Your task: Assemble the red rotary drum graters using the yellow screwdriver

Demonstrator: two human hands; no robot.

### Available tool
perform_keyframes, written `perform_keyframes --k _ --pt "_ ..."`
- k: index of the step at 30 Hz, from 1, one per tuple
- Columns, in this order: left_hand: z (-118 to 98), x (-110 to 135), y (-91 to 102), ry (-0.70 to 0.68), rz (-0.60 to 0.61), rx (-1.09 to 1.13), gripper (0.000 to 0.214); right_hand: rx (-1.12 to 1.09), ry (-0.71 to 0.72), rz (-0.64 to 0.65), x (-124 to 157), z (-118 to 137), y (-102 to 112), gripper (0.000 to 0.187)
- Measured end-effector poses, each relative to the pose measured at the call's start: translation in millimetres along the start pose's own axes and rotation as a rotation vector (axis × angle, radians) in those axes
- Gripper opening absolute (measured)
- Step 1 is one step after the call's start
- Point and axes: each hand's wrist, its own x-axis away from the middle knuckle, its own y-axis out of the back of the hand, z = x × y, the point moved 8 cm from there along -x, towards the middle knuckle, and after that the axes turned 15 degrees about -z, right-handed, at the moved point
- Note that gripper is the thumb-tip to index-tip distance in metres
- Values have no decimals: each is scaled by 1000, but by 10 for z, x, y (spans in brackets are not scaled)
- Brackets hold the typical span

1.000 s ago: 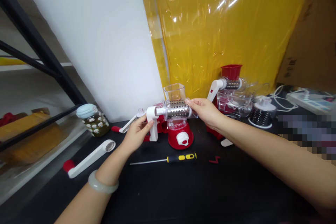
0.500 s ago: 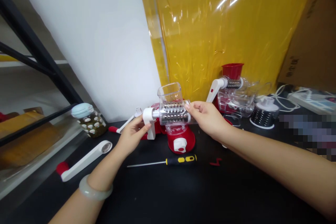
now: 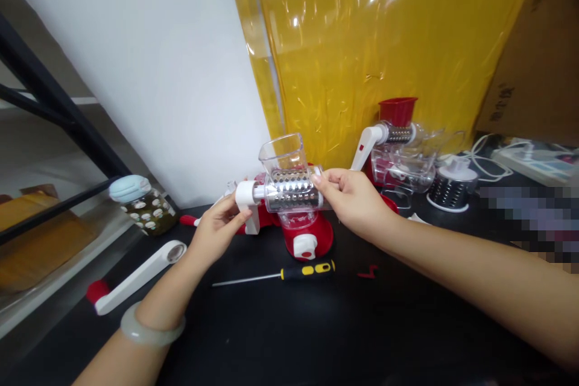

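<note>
A rotary grater (image 3: 305,226) with a clear hopper housing and a red base stands in front of me. Inside the housing lies a metal grating drum (image 3: 296,196), joined by a shaft to a white crank handle (image 3: 246,196) on the left. My left hand (image 3: 217,232) is closed on that crank, thumb in front and the other fingers partly hidden behind it. At the opposite end of the housing, my right hand (image 3: 355,199) pinches the drum's rim between thumb and fingers. A screwdriver (image 3: 307,269) with a black and yellow handle lies just before the base.
On the left lie a loose white crank (image 3: 140,277) with a red knob and a lidded jar (image 3: 142,208). Another grater (image 3: 398,151) stands back right, beside a spare drum (image 3: 452,187). A small red piece (image 3: 368,272) rests right of the screwdriver. Shelving (image 3: 45,90) borders the left.
The whole view has shifted slightly, so everything sits a little further left and higher. Both hands keep their hold on the grater; no clear movement of its parts shows.
</note>
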Motion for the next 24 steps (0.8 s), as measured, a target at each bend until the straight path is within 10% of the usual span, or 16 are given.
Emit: perform_keyframes --k 24 --pt "-237 102 -117 -177 -19 -187 35 -109 -91 -17 -53 -176 0 50"
